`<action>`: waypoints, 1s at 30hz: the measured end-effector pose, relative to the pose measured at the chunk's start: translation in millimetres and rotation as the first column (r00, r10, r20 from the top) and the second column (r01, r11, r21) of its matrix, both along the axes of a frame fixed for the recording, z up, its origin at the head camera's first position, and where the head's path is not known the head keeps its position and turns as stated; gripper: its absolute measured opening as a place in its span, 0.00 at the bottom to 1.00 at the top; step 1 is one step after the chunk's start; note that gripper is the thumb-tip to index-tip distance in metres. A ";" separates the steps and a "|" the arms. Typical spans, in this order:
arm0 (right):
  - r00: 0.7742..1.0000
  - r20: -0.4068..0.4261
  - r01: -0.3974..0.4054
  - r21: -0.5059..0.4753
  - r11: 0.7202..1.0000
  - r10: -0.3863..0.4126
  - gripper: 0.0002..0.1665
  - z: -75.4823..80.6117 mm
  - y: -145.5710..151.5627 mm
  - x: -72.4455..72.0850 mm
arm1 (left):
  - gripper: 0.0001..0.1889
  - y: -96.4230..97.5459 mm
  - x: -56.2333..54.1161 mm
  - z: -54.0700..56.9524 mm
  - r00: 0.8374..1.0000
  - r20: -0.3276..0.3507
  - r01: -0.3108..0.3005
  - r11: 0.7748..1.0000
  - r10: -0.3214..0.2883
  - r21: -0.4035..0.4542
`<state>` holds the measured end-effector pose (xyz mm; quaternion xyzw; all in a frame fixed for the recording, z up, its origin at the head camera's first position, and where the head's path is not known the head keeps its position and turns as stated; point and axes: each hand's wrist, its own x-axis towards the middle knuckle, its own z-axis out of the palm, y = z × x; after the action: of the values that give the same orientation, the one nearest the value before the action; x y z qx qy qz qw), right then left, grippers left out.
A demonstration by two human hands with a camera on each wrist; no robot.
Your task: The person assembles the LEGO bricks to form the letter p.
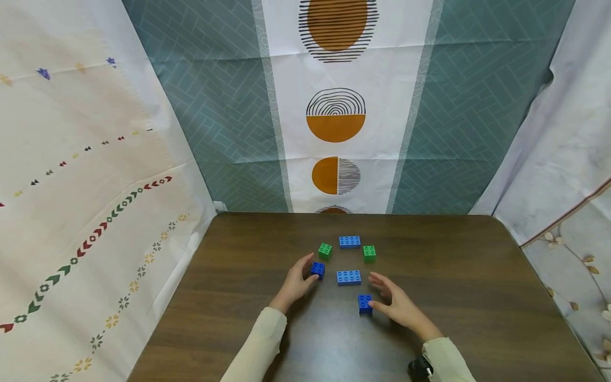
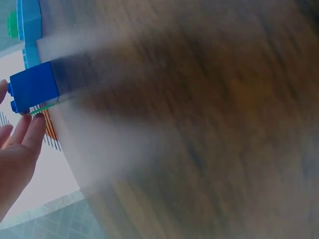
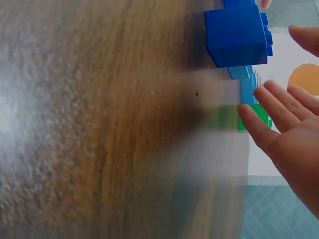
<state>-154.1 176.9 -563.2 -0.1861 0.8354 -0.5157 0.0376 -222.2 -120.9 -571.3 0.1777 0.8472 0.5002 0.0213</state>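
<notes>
A dark blue building brick (image 1: 317, 270) stands on the table beside my left hand (image 1: 294, 284). The thumb and fingers spread around the brick without a visible grip; in the left wrist view its side (image 2: 35, 87) shows close to the fingertips. Nearer the front stands a second dark blue brick (image 1: 365, 304), with the thumb of my right hand (image 1: 403, 307) at its right edge. The right fingers (image 3: 284, 107) are extended and apart from that brick (image 3: 237, 37) in the right wrist view. Between the hands lies a long light blue brick (image 1: 349, 277).
Farther back are a green brick (image 1: 325, 251), another green brick (image 1: 369, 253) and a second long light blue brick (image 1: 350, 242). All sit on a brown wooden table (image 1: 267, 233). A patterned cloth (image 1: 229, 132) hangs behind the table's far edge.
</notes>
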 end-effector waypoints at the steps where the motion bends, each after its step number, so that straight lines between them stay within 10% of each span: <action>1: 1.000 0.005 -0.015 -0.017 1.000 0.015 0.41 -0.6 0.2 -0.2 | 0.29 -0.3 -1.2 -1.0 1.000 0.001 0.001 1.000 -0.001 0.006; 30: 0.975 0.202 -0.083 -0.068 0.994 0.095 0.22 -9.4 2.8 -1.7 | 0.21 1.9 -5.6 -7.8 0.996 0.085 -0.033 0.999 0.032 0.009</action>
<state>-155.8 179.7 -572.6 -0.1702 0.8022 -0.5545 0.1411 -227.8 -119.1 -579.1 0.1426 0.8458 0.5118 0.0482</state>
